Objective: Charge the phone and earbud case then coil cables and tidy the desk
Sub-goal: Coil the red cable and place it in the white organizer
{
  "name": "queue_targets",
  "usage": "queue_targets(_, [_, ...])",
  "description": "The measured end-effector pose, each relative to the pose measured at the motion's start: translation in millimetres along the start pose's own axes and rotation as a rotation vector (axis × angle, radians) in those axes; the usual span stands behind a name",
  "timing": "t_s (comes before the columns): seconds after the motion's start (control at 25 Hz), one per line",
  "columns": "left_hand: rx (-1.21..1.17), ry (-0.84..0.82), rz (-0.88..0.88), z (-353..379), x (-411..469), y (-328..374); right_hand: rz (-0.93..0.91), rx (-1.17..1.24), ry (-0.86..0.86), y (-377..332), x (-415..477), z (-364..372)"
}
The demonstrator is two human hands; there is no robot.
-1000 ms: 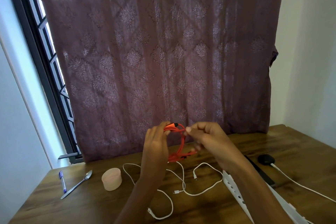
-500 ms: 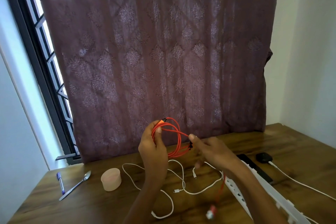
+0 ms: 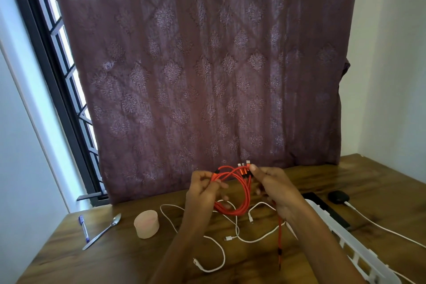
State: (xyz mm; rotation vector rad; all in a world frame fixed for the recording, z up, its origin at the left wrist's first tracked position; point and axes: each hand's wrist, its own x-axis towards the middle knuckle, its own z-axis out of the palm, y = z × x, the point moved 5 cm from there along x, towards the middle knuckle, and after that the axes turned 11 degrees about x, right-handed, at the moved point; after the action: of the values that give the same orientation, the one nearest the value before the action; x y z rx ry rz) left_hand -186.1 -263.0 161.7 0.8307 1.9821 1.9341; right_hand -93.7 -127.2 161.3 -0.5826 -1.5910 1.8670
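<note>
Head view: left hand (image 3: pixel 202 191) and right hand (image 3: pixel 274 184) are pinching the orange cable (image 3: pixel 232 212) (probably light, limp, springy) at its gathered loops.

A mauve patterned fabric curtain (image 3: pixel 207 64) hangs across the far side, with a dark-framed barred window (image 3: pixel 53 71) at its left. At the near left lie a blue plastic pen (image 3: pixel 83 228), a silver metal spoon (image 3: pixel 103 232) just to its right, and then a squat pink round tub (image 3: pixel 146 223).
</note>
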Motion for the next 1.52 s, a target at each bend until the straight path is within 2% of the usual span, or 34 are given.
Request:
queue_targets(0.08, [-0.053,-0.127,-0.065,5,2,2,0.023,0.001,-0.025,-2,-2,6])
queue_targets(0.2, [0.100,-0.212,0.021,6,2,5,-0.004,-0.021,-0.041,-5,-3,10])
queue_targets(0.36, [0.309,-0.141,0.195,4,-5,5,-0.097,-0.075,-0.126,-13,-9,18])
queue_targets(0.44, [0.350,-0.098,0.221,5,-7,5,-0.142,-0.096,-0.186,-16,-12,21])
queue_targets(0.52, [0.340,-0.093,0.205,6,-6,6,-0.181,-0.113,-0.219,-20,-13,20])
queue_targets(0.64, [0.251,-0.181,0.160,5,-2,9,-0.207,-0.147,-0.267,-24,-13,18])
queue_targets(0.8, [0.333,-0.280,0.279,6,1,15,-0.226,-0.139,-0.274,-27,-17,16])
queue_targets(0.96, [0.293,-0.190,0.233,7,1,10,-0.217,-0.129,-0.339,-30,-22,15])
queue_targets(1.16, [0.200,-0.259,0.216,15,-2,16,-0.216,-0.124,-0.334,-33,-21,11])
queue_targets(1.4, [0.137,-0.188,0.259,14,-3,26,-0.249,-0.097,-0.430,-39,-20,12])
queue_targets(1.52, [0.122,-0.161,0.282,14,-7,30,-0.351,-0.134,-0.394,-46,-18,10])
